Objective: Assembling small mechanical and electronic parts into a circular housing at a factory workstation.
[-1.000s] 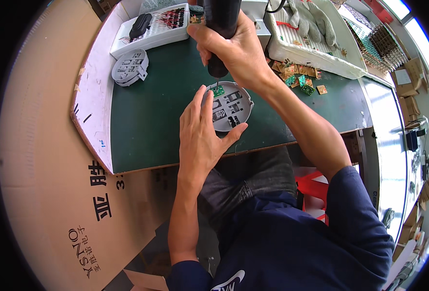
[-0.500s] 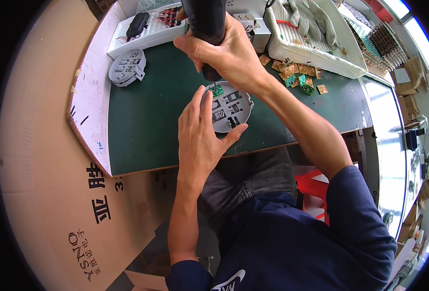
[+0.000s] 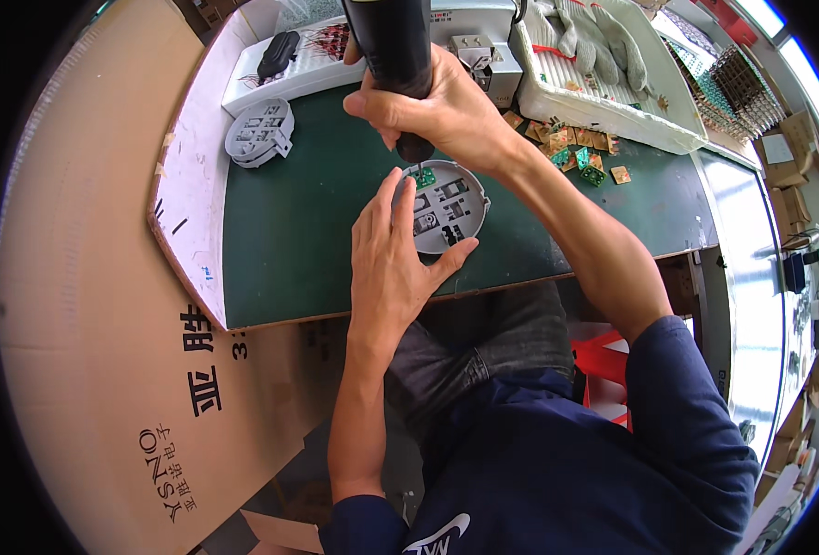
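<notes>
The grey disc (image 3: pixel 448 215) lies flat on the green worktop (image 3: pixel 298 231); it looks light, stiff plastic, best steadied by its rim. The left hand (image 3: pixel 395 264) lies spread against it. The right hand (image 3: pixel 442 111) is wrapped round a black driver (image 3: pixel 391 55), whose tip probably meets the small green board (image 3: pixel 425 178).

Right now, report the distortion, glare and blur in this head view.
Head view: fisheye bends the green mat's edges and rounds the black corners; daylight glare whitens the upper right and the shiny surface; the round grey housing under the black driver is sharp, the rim softer.
</notes>
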### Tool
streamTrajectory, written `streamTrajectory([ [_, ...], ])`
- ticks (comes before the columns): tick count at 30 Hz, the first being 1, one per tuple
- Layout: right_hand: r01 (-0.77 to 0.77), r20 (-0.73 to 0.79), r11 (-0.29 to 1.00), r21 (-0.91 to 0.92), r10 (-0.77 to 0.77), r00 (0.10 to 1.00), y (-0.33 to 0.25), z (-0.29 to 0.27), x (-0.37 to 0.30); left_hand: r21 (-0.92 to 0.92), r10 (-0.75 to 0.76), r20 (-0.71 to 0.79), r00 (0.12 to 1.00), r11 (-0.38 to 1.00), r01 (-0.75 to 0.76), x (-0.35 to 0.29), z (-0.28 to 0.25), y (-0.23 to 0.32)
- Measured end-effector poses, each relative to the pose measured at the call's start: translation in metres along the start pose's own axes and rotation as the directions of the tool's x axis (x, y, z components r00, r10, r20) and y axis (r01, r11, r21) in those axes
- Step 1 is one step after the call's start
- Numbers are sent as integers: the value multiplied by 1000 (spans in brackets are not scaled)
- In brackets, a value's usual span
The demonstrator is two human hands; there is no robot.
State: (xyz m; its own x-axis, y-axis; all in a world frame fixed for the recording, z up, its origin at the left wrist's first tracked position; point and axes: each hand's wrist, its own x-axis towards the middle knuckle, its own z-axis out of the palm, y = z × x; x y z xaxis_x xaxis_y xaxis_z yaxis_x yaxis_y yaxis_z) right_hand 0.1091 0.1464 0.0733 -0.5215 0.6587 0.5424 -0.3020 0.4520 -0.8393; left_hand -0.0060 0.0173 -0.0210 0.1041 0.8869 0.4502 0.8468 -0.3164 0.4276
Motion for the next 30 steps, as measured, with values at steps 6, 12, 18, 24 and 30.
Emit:
streamTrajectory([
  [6, -27, -40, 998, -50, 25, 999, -9, 4, 3, 15, 9, -16, 1000, 1000, -8, 5, -4, 2],
  [12, -16, -95, 1000, -7, 16, 995, -11, 7, 2, 20, -1, -11, 1000, 1000, 1, 1, -7, 11],
  [18, -74, -145, 995, -70, 63, 987, -25, 14, 3, 7, -24, -17, 1000, 1000, 24, -5, -21, 18],
  [24, -73, -156, 992, -101, 57, 986, -44, -16, 8, -206, 67, 41, 997, 977, -57, 22, -71, -11],
  [30, -303, -404, 781, -546, 71, 912, -45, -6, -49, 23, -211, -108, 971, 976, 215, 109, -147, -127],
])
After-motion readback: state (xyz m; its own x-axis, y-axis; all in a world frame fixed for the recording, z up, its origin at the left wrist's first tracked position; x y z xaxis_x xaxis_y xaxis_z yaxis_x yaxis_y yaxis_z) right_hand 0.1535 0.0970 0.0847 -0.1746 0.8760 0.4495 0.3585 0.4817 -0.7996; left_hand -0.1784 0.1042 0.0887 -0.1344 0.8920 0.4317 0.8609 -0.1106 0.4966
